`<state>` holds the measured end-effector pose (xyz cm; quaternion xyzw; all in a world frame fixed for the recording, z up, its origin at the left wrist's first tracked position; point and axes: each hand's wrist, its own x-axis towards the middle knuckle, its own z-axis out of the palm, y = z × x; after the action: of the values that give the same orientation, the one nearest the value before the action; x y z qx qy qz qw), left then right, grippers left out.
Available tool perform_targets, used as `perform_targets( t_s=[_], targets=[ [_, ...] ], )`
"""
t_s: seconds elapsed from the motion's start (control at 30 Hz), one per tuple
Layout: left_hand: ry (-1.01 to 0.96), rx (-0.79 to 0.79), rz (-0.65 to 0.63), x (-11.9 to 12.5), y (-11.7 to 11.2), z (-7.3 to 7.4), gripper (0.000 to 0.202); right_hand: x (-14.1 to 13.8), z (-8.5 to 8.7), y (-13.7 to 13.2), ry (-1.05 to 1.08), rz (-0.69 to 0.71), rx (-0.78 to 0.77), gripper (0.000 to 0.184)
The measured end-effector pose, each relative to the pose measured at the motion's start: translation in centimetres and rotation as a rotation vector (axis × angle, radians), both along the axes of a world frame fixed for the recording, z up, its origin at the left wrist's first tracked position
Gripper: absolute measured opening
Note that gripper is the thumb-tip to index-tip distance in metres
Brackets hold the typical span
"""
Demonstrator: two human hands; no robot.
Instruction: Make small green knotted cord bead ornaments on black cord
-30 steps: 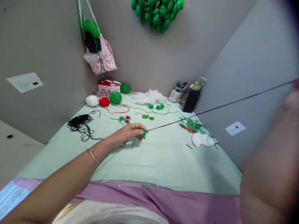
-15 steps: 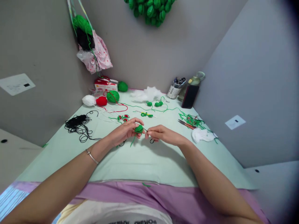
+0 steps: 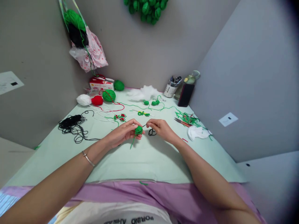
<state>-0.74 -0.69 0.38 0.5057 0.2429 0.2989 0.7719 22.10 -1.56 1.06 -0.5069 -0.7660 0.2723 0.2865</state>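
My left hand is closed around a small green crocheted ball, its fingers curled behind and over it. A dark line runs across the ball's front, and a green yarn tail hangs below. From the ball's upper right a black yarn stretches taut to my right hand, which pinches it between thumb and fingers; whether a needle is in that pinch I cannot tell. Loose black loops hang or lie just under the right hand. Beyond the hands lies a yellow-handled crochet hook with green crochet pieces about it.
Tangled black yarn lies left, near white, red and green yarn balls. Red-and-green crochet pieces lie behind my left hand. White stuffing, a pen cup and a phone stand at the back. Orange-handled scissors lie right.
My right hand has shifted slightly up against the ball, and the black loops under it show more. A dark line shows on the ball's front. The whole view has shifted a little.
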Motion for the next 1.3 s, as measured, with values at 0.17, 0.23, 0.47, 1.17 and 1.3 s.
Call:
perform_targets(
  t_s=[0.17,0.23,0.47,1.17,1.3],
  targets=[
    [0.064,0.044,-0.064,-0.2,0.2,0.1,0.026,1.3,-0.5,1.2,0.335,-0.005,-0.284,0.039],
    [0.086,0.045,-0.077,-0.2,0.3,0.0,0.026,2.5,-0.4,1.8,0.32,-0.051,-0.288,0.04],
    [0.051,0.04,-0.044,-0.3,0.6,-0.1,0.027,10.2,0.6,2.4,-0.724,-0.641,0.024,0.034],
    [0.085,0.215,0.067,0.1,0.7,-0.7,0.059,6.9,2.1,0.9,0.156,-0.288,0.037,0.047],
    [0.096,0.248,0.098,0.2,0.5,-0.6,0.06,2.5,2.9,-1.4,0.085,0.112,-0.148,0.044]
  ],
)
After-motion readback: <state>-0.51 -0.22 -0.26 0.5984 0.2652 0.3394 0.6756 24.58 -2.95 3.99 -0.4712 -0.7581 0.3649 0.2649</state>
